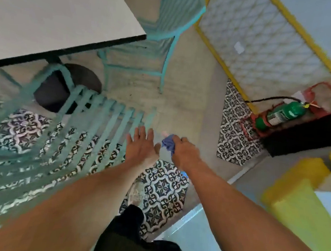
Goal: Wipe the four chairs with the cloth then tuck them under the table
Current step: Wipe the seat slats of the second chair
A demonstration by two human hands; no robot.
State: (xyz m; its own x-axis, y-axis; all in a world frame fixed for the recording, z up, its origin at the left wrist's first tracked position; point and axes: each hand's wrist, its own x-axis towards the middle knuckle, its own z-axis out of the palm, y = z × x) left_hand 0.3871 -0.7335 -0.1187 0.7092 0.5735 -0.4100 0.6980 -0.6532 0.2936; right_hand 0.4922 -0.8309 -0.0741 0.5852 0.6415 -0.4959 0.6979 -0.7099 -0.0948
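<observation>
Head view, near to far, places given from the table (56, 19).

Nearest: two bare forearms reaching out past the table's corner. Left hand (142, 147) flat, fingers spread and apart, gripping nothing; probably kept free to steady or push a chair. Right hand (184, 152) closed around a bunched blue cloth (168, 144), just beside the left hand; wadded so, likely for carrying rather than wiping.

Next: slatted teal chair (67, 138) pulled out from the table's near edge, blurred; not yet tucked under, presumably left out for access to its slats. Patterned floor tiles (162, 189) visible through and below the slats.

Farther: second teal chair (167, 18) at the table's far corner, seat partly under the top. Beyond it, against the wall, a green extinguisher (283, 114).

Count: chairs in view, two of four; cloths, one; hands, two; tables, one.
</observation>
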